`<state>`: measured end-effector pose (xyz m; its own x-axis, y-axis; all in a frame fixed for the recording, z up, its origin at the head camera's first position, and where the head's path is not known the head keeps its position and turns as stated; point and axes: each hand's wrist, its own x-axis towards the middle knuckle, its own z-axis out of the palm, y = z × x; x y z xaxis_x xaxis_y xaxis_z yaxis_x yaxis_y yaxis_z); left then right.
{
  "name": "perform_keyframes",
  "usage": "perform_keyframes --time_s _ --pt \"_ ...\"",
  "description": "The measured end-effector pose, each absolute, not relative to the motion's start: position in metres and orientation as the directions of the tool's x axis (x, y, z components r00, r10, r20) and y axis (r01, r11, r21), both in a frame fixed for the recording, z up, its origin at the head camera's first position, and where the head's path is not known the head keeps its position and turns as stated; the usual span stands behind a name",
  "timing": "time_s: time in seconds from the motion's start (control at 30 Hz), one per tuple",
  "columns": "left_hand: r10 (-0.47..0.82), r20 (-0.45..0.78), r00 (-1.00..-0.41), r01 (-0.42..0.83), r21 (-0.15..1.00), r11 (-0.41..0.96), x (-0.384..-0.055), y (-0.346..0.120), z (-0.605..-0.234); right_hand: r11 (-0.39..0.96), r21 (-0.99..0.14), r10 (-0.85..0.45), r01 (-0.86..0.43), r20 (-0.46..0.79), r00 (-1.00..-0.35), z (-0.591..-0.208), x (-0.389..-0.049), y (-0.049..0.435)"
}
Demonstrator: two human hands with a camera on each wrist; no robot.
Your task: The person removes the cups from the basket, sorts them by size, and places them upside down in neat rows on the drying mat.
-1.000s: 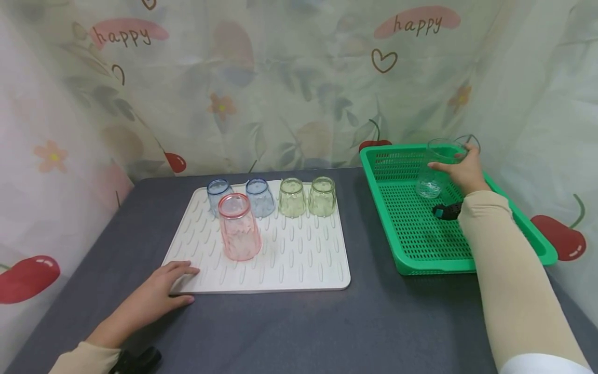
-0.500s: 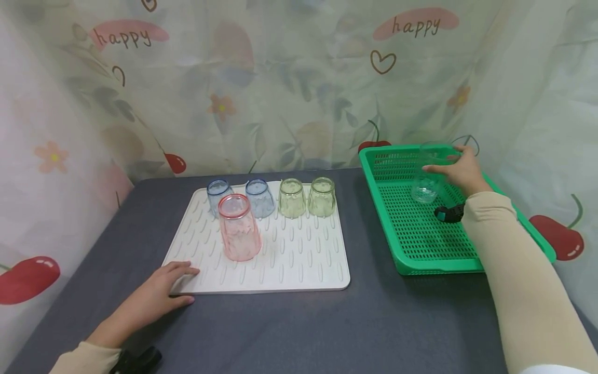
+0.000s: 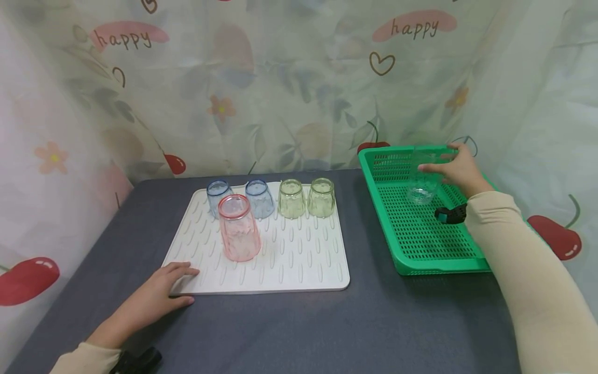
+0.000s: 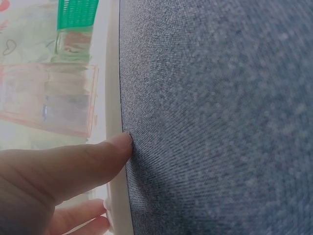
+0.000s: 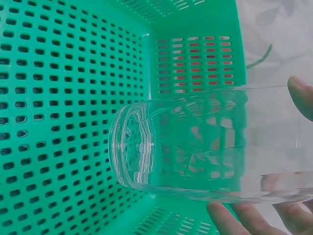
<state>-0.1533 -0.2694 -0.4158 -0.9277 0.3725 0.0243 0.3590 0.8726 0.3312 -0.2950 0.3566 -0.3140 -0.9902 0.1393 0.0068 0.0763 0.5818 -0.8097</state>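
In the head view, my right hand grips a tall clear glass near its top, inside the green basket. The right wrist view shows the clear glass between thumb and fingers, its thick base toward the slotted basket floor; I cannot tell whether it touches. My left hand rests at the front left corner of the white ribbed mat, fingers on top and thumb at its front edge. On that mat, nearest this hand, stands a tall pink glass, upside down.
Behind the pink glass, two blue glasses and two green glasses stand upside down in a row along the mat's back edge. Dark grey cloth covers the table. A patterned curtain closes off the back and sides.
My right hand has moved slightly left and lower with the clear glass, which sits deeper in the basket and more upright. The left hand has stayed in place.
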Motion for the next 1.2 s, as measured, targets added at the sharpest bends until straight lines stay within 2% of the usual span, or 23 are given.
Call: perform_keyframes --time_s 0.23,0.57,0.77,1.0,1.2 --pt "0.375 0.042 -0.926 0.367 0.335 0.868 -0.153 -0.27 -0.417 0.615 -0.786 0.137 0.063 0.028 -0.99 -0.298 -0.291 0.35" --pt "0.358 0.016 -0.934 0.342 0.339 0.877 -0.153 -0.269 -0.416 0.549 -0.834 0.143 0.058 0.025 -0.989 -0.279 -0.284 0.339" --pt "0.369 0.029 -0.929 0.356 0.339 0.871 -0.152 -0.269 -0.417 0.559 -0.829 0.127 0.024 0.057 -0.99 -0.266 -0.276 0.328" --pt "0.372 0.032 -0.928 0.359 0.341 0.869 -0.152 -0.269 -0.416 0.472 -0.881 0.133 -0.033 0.108 -0.985 -0.254 -0.271 0.318" --pt "0.366 0.013 -0.93 0.349 0.338 0.874 -0.154 -0.269 -0.415 0.455 -0.886 0.113 -0.093 0.161 -0.981 -0.244 -0.261 0.306"
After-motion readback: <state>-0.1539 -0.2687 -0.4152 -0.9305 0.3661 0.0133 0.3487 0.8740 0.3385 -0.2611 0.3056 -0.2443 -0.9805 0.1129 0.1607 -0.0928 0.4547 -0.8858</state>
